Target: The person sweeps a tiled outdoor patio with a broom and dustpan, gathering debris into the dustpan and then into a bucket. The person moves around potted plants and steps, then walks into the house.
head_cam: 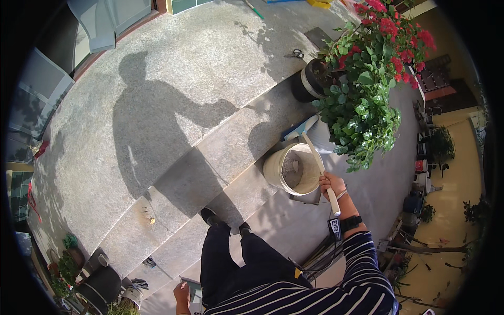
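My right hand (pixel 330 185) is closed around the pale handle of a broom (pixel 311 151). Its light-blue head with dark-blue bristles lies beyond the bucket rim, beside a white ribbed panel (pixel 321 136). Below the handle, a cream plastic bucket (pixel 273 169) stands on the steps with grey, powdery material (pixel 292 171) inside. At the lower edge of the view, my left hand (pixel 182 293) hangs low with curled fingers, beside a grey-green flat object (pixel 195 293). Whether it grips anything is hidden.
Concrete steps (pixel 236 173) run diagonally before my feet. A black pot (pixel 309 80) holds a bushy plant with red flowers (pixel 388 27); scissors (pixel 295 54) lie near it. More pots and a black container (pixel 98 289) stand lower left. Long bars (pixel 321 252) lie to my right.
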The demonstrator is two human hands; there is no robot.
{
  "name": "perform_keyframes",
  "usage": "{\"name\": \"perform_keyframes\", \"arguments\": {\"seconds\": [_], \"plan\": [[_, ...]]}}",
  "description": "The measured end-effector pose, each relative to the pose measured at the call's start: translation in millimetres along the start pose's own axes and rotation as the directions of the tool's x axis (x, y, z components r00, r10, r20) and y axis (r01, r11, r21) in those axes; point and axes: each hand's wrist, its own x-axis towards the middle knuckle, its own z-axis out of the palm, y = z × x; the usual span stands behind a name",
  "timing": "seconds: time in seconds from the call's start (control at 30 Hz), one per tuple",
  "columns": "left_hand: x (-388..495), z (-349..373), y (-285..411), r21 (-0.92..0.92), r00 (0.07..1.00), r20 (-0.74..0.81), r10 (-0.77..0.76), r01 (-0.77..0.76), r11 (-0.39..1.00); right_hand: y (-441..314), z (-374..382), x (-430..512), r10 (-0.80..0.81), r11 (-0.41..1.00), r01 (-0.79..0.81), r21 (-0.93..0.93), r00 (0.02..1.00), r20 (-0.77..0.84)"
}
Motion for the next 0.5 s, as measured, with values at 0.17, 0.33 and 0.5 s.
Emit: {"name": "perform_keyframes", "arguments": {"seconds": [0.17, 0.33, 0.5], "plan": [[10, -47, 31, -0.087, 0.998, -0.055, 0.035, -0.039, 0.995, -21, 27, 45, -0.029, 0.998, 0.035, 0.044, 0.993, -0.116], [1, -54, 31, 0.004, 0.997, -0.028, -0.067, 0.067, 0.998, -38, 43, 96, -0.213, 0.976, 0.204, -0.075, 0.966, -0.146], [-10, -37, 46, 0.103, 0.998, 0.005, -0.055, 0.054, 0.993, -63, 53, 153, -0.473, 0.875, 0.421, -0.239, 0.849, -0.234]]}}
